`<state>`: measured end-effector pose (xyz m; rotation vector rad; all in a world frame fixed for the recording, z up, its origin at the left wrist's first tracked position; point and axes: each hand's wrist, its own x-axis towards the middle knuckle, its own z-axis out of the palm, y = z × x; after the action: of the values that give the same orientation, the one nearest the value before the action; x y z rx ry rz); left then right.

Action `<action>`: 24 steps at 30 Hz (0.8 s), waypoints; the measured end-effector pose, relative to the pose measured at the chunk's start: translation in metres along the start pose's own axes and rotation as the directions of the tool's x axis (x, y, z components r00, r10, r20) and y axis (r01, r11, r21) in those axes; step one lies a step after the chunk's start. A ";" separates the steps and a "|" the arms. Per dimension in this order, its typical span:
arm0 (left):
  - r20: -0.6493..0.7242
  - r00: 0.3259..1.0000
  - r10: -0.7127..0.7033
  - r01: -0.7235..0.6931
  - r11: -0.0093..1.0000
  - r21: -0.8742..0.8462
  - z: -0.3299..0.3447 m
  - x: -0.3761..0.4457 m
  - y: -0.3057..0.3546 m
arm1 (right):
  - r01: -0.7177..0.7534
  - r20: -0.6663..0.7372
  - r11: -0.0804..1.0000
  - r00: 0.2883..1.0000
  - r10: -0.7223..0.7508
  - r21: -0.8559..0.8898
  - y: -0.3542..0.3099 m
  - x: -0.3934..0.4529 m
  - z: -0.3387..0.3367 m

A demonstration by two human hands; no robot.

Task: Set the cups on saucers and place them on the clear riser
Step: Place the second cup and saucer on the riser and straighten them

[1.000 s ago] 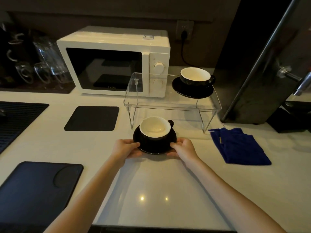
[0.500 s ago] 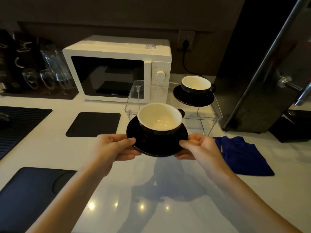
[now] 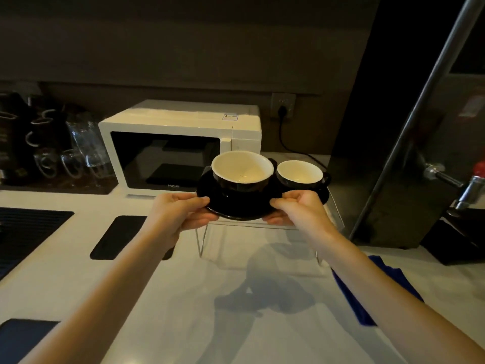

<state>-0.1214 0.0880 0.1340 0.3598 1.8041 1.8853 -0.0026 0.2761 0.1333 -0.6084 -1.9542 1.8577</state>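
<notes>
I hold a black saucer (image 3: 237,206) in the air with a black, cream-lined cup (image 3: 242,172) standing on it. My left hand (image 3: 181,208) pinches the saucer's left rim and my right hand (image 3: 298,207) pinches its right rim. The saucer hovers over the left part of the clear riser (image 3: 252,232). A second cup (image 3: 299,174) sits on its own saucer (image 3: 324,194) on the riser's right side, close behind my right hand.
A white microwave (image 3: 181,143) stands right behind the riser. Glasses (image 3: 78,151) crowd the back left. Black mats (image 3: 118,237) lie on the white counter at left, a blue cloth (image 3: 380,290) at right, and a dark steel appliance (image 3: 409,153) rises at the right.
Both hands lifted the cup and saucer off the counter and carried them forward and up, from in front of the riser to just above its left side.
</notes>
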 end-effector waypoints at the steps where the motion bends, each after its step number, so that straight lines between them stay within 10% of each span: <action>1: -0.008 1.000 0.001 -0.001 1.000 0.003 0.000 0.006 0.000 | -0.014 -0.002 1.000 1.000 0.014 -0.003 0.001 0.008 0.001; 24: -0.141 0.987 -0.082 0.095 0.992 0.088 -0.014 0.077 -0.041 | -0.098 -0.060 0.984 0.994 0.090 -0.148 0.049 0.073 0.022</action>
<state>-0.1864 0.1163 0.0806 0.1827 1.9707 1.8076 -0.0731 0.2997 0.0813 -0.8006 -2.0773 1.7393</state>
